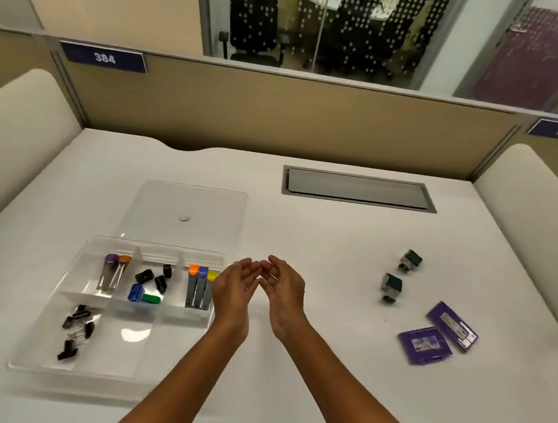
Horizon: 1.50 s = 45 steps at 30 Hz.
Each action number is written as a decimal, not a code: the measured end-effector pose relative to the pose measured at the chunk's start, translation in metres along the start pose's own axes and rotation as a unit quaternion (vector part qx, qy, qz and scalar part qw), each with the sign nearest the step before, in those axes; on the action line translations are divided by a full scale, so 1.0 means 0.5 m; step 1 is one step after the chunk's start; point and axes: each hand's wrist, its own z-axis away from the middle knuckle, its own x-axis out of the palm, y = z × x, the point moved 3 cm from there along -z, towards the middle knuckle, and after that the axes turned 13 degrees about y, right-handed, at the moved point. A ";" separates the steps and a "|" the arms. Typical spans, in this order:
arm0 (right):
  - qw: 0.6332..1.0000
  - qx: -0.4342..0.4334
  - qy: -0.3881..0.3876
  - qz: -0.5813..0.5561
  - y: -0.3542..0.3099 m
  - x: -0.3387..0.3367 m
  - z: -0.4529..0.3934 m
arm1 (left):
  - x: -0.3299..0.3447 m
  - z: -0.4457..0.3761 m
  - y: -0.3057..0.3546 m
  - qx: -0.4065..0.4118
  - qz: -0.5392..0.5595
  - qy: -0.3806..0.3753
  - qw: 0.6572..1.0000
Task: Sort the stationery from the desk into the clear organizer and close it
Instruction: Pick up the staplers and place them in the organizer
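Hovered empty and loosely open, left hand (233,287) beside right hand (281,292), just right of clear organizer (48,364); far right, light, rigid purple cases (438,336) probably best pinched by edges

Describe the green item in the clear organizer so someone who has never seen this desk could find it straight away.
Start at the clear organizer on the left of the white desk. Look in the middle compartment of its far row, between the tubes and the grey markers. The green item lies flat at the near edge beside a blue one; its other neighbours are black.
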 end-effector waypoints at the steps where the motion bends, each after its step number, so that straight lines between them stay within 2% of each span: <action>1: 1.000 -0.004 0.008 -0.002 -0.012 -0.021 -0.008 | 0.015 0.008 -0.013 0.000 -0.014 -0.009 1.000; 8: 0.997 -0.023 0.068 -0.028 -0.090 -0.162 -0.067 | 0.123 0.047 -0.113 -0.010 -0.089 -0.060 0.994; 15: 0.988 -0.057 0.137 -0.044 -0.163 -0.289 -0.126 | 0.237 0.073 -0.225 0.043 -0.206 -0.126 0.970; 18: 0.979 -0.089 0.184 -0.020 -0.200 -0.349 -0.149 | 0.282 0.078 -0.277 0.094 -0.297 -0.148 0.939; 21: 0.970 -0.112 0.214 -0.013 -0.233 -0.403 -0.172 | 0.321 0.084 -0.322 0.153 -0.403 -0.179 0.885; 24: 0.963 -0.126 0.239 -0.011 -0.259 -0.449 -0.187 | 0.355 0.097 -0.364 0.174 -0.472 -0.214 0.837; 28: 0.954 -0.144 0.263 0.012 -0.285 -0.498 -0.205 | 0.396 0.111 -0.406 0.238 -0.542 -0.205 0.779; 34: 0.948 -0.164 0.271 0.026 -0.300 -0.536 -0.222 | 0.428 0.103 -0.433 0.287 -0.599 -0.176 0.726; 38: 0.947 -0.167 0.266 0.068 -0.303 -0.543 -0.242 | 0.437 0.087 -0.432 0.275 -0.597 -0.162 0.736; 40: 0.936 -0.177 0.262 0.153 -0.307 -0.539 -0.256 | 0.433 0.080 -0.427 0.263 -0.580 -0.158 0.755; 43: 0.902 -0.222 0.199 0.311 -0.317 -0.519 -0.290 | 0.412 0.069 -0.413 0.241 -0.538 -0.146 0.795; 45: 0.866 -0.247 0.155 0.405 -0.325 -0.503 -0.315 | 0.392 0.063 -0.401 0.227 -0.511 -0.139 0.817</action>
